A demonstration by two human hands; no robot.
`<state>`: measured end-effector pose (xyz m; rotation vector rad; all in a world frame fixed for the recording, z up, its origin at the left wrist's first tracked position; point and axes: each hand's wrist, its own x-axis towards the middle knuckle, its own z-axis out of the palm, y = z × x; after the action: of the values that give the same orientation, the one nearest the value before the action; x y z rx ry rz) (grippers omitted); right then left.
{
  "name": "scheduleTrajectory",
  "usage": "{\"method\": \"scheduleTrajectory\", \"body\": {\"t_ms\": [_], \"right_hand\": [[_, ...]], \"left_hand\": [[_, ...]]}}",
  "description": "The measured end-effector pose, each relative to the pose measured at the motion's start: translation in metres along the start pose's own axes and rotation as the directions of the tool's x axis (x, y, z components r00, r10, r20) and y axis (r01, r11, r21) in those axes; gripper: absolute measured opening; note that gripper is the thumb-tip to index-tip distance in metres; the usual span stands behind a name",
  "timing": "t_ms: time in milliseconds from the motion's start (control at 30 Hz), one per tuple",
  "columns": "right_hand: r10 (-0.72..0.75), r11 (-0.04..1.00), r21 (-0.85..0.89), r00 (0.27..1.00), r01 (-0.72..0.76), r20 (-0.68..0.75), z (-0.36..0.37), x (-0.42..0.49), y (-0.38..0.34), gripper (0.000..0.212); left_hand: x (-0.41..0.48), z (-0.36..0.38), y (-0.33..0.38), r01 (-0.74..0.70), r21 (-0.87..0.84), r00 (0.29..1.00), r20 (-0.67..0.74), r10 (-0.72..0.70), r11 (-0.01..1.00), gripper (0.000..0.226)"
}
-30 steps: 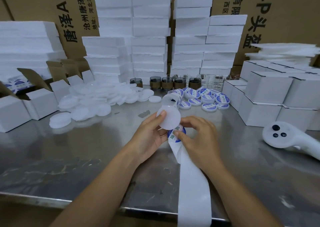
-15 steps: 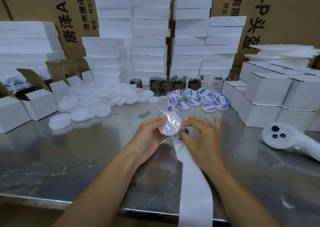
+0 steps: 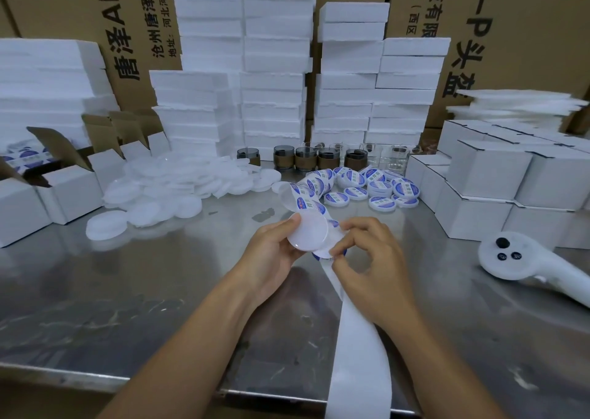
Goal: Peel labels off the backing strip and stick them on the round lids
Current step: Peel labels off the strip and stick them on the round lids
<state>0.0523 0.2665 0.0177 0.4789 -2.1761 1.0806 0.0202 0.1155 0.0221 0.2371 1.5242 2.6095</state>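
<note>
My left hand [image 3: 271,252] holds a plain white round lid [image 3: 308,231] by its edge, tilted toward me, above the steel table [image 3: 159,275]. My right hand [image 3: 367,259] pinches a round blue-and-white label [image 3: 322,253] at the lid's lower right edge, on the white backing strip [image 3: 354,348]. The strip runs from a curl of labels [image 3: 311,192] behind the lid, under my hands and down over the table's front edge. A heap of unlabelled white lids [image 3: 178,192] lies at the left; several labelled lids [image 3: 376,188] sit behind my hands.
White cartons [image 3: 488,179] stand stacked at the right, open cartons [image 3: 64,188] at the left. Foam slabs [image 3: 271,76] and brown boxes fill the back, with glass jars [image 3: 306,158] in front of them. A white handheld device [image 3: 523,262] lies at the right.
The lid in my left hand has tilted and shifted slightly. My right hand's fingers have curled in tighter onto the label at the lid's lower edge.
</note>
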Motion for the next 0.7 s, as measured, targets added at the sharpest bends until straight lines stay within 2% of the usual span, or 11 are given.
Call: {"method": "scheduleTrajectory", "body": {"t_ms": [133, 233, 300, 367, 400, 467, 533, 633, 700], "right_hand": [[0.02, 0.997, 0.074, 1.0, -0.02, -0.002, 0.0, 0.0, -0.004, 0.005], [0.148, 0.942, 0.302, 0.989, -0.147, 0.02, -0.006, 0.001, -0.01, 0.009], [0.255, 0.8, 0.549, 0.965, -0.243, 0.056, -0.012, 0.006, -0.014, 0.011], [0.363, 0.601, 0.74, 0.928, -0.301, 0.083, -0.015, 0.01, -0.012, 0.02], [0.408, 0.511, 0.797, 0.907, -0.323, 0.106, -0.016, 0.012, -0.011, 0.026], [0.445, 0.404, 0.836, 0.878, -0.371, 0.175, -0.014, 0.013, -0.009, 0.032], [0.449, 0.382, 0.825, 0.864, -0.417, 0.229, -0.011, 0.013, -0.011, 0.029], [0.408, 0.415, 0.798, 0.873, -0.437, 0.266, -0.008, 0.014, -0.012, 0.005], [0.384, 0.406, 0.811, 0.884, -0.421, 0.267, -0.005, 0.015, -0.011, 0.013]], "left_hand": [[0.002, 0.001, -0.001, 0.002, 0.008, 0.999, -0.042, -0.002, 1.0, 0.027], [0.003, 0.001, -0.002, 0.0, 0.021, 0.999, -0.052, 0.001, 1.0, 0.026], [0.003, 0.0, -0.002, 0.001, 0.038, 0.998, -0.057, 0.001, 0.999, 0.026], [0.003, 0.0, -0.003, 0.0, 0.079, 0.999, -0.047, 0.004, 0.997, 0.027], [0.002, 0.0, -0.004, 0.0, 0.1, 0.999, -0.042, 0.004, 0.995, 0.027], [0.001, 0.0, -0.005, -0.002, 0.138, 1.0, -0.018, 0.004, 0.99, 0.028], [0.0, 0.001, -0.005, -0.009, 0.181, 1.0, 0.025, 0.005, 0.984, 0.031], [-0.002, 0.002, -0.005, -0.01, 0.215, 0.998, 0.057, -0.002, 0.977, 0.033], [-0.003, 0.003, -0.005, -0.016, 0.226, 0.997, 0.076, -0.002, 0.974, 0.034]]}}
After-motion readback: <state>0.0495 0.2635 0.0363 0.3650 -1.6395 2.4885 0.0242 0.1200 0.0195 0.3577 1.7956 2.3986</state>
